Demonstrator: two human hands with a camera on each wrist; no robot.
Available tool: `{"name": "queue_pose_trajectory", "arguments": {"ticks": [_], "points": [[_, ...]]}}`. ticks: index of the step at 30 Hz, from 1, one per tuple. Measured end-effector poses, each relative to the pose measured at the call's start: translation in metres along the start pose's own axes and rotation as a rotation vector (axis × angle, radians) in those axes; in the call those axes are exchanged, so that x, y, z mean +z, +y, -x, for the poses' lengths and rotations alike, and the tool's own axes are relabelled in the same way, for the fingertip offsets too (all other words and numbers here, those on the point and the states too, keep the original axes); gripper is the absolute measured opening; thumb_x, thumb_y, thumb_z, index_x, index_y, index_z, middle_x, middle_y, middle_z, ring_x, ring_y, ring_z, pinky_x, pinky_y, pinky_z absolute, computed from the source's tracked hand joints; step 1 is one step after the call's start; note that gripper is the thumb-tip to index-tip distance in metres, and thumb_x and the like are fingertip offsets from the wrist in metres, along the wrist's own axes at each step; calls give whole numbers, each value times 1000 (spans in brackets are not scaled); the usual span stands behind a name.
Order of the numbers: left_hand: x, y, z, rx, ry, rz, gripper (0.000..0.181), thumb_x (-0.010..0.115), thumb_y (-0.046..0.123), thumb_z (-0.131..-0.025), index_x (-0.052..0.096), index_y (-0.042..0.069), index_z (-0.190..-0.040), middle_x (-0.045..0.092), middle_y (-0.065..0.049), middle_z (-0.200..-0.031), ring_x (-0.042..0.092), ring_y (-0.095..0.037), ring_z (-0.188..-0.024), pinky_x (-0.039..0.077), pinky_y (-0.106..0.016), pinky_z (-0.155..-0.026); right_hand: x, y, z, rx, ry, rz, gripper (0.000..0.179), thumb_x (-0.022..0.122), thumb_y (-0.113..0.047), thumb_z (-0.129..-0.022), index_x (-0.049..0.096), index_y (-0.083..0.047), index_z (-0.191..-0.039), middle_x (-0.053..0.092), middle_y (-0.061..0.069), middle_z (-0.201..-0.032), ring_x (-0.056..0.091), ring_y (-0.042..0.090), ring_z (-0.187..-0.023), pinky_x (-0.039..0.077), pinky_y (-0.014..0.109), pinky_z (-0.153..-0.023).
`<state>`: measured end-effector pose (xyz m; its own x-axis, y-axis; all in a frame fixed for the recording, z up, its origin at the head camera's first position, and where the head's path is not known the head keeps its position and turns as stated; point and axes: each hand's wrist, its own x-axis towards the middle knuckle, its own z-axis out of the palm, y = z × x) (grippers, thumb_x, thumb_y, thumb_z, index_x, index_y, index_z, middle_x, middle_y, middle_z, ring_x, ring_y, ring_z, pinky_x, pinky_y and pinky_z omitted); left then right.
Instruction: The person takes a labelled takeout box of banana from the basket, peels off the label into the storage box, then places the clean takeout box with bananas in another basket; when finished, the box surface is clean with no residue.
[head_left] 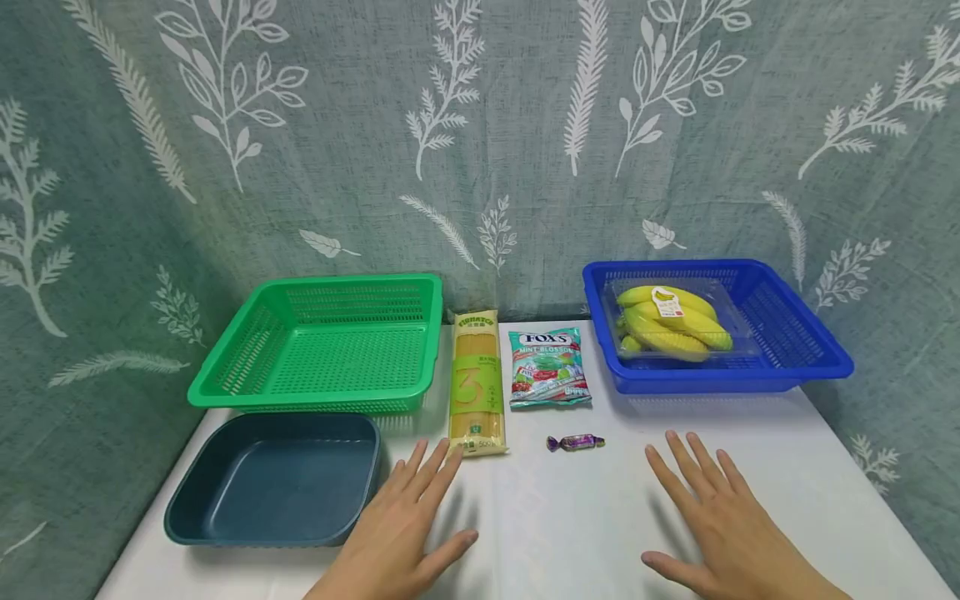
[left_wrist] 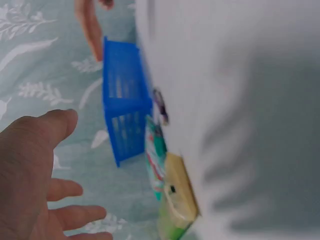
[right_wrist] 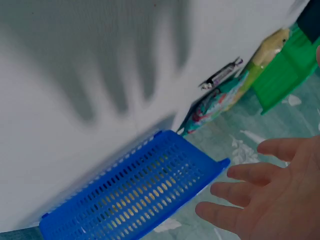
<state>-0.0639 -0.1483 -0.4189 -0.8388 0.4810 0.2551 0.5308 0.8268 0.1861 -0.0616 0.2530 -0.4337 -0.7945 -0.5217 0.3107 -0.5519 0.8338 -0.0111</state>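
My left hand (head_left: 401, 525) hovers palm down over the white table with fingers spread, holding nothing. Its fingertips come near the lower end of a yellow pasta pack (head_left: 477, 383) in the head view. My right hand (head_left: 723, 525) is likewise held spread over the table, in front of the blue basket (head_left: 750, 385); its shadow shows in the right wrist view. Between the hands and farther back lies a purple wrapped candy (head_left: 576, 442). Behind that candy is a teal Fox's candy bag (head_left: 550, 367). A clear pack of bananas (head_left: 671, 321) sits tilted in the blue basket.
A green basket (head_left: 315, 402) stands at the back left, with nothing in it. In front of it is a dark teal tub (head_left: 273, 537), close by my left hand. A leaf-patterned curtain (head_left: 525, 242) hangs behind the white table (head_left: 555, 533) and along its sides.
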Motion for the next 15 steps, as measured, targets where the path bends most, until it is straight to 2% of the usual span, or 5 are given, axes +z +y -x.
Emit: {"name": "queue_pose_trajectory", "arguments": {"ticks": [4, 7, 9, 12, 15], "points": [[0, 6, -10, -5, 55, 84, 79, 59, 58, -95, 37, 12, -156, 39, -6, -157, 34, -30, -144, 42, -51, -106, -5, 3, -1, 23, 4, -21, 108, 72, -67, -79, 25, -13, -160, 33, 28, -155, 26, 45, -144, -13, 37, -118], [0, 11, -18, -24, 70, 155, 77, 59, 58, -95, 36, 17, -157, 41, -1, -156, 35, -22, -144, 44, -48, -105, -9, 5, -2, 27, 17, -30, 106, 72, -66, -80, 27, -12, -159, 33, 28, -155, 19, 41, -148, -11, 36, -119], [0, 15, -22, -39, 72, 213, 76, 60, 56, -95, 34, 21, -157, 42, 2, -155, 38, -18, -142, 45, -46, -105, -11, 5, -2, 41, 17, -39, 105, 72, -66, -81, 28, -11, -159, 34, 28, -154, 20, 41, -147, -10, 34, -119], [-1, 21, -28, -69, 85, 330, 74, 64, 53, -94, 32, 29, -157, 45, 7, -152, 42, -12, -138, 46, -44, -104, -18, 7, -3, 86, 6, -79, 104, 73, -63, -82, 27, -10, -159, 33, 27, -155, 17, 39, -149, -7, 35, -120], [-3, 27, -37, -90, 117, 434, 73, 68, 48, -93, 33, 34, -156, 47, 10, -150, 44, -9, -135, 47, -44, -103, -26, 11, -6, 144, -10, -129, 104, 74, -59, -83, 24, -11, -160, 30, 26, -157, 22, 42, -146, -3, 36, -121]]}}
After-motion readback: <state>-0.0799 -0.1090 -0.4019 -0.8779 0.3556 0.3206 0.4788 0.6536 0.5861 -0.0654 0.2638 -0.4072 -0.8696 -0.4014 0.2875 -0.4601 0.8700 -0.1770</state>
